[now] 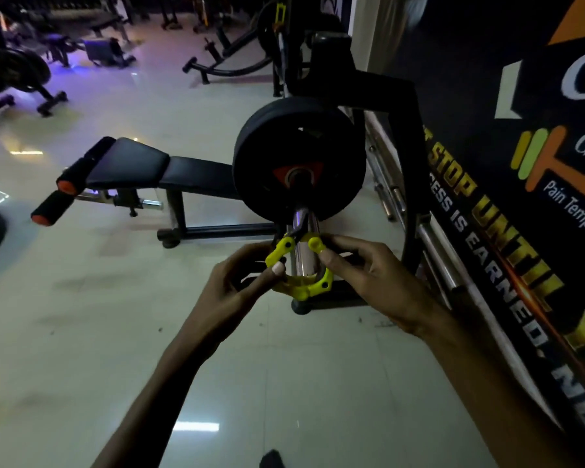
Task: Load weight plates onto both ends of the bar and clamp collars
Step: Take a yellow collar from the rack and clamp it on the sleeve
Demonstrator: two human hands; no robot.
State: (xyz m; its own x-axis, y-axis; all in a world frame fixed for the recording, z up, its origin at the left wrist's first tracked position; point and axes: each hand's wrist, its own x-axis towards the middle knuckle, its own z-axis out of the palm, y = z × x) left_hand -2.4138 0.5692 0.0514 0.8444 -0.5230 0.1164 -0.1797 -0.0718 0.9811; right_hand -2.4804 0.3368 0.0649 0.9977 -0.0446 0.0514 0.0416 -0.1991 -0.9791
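Both hands are on the yellow collar [298,268]. I see my left hand [240,282] pinching one yellow arm with thumb and fingers curled shut on it. My right hand [368,275] pinches the other arm the same way. I think they hold it from both sides so the ring stays open and does not tip.

The collar sits around the shiny bar end [305,244], near the tip. Its two arms have a gap between them, so I judge it is not clamped yet. It needs to slide up the bar.

Farther along the bar is the black weight plate [298,160]. The plate is already on, and the collar is apart from it. The collar must press against the plate to stop it slipping off.

Behind the plate is the black bench [169,173], where someone would lie to lift. I cannot see the other end of the bar.
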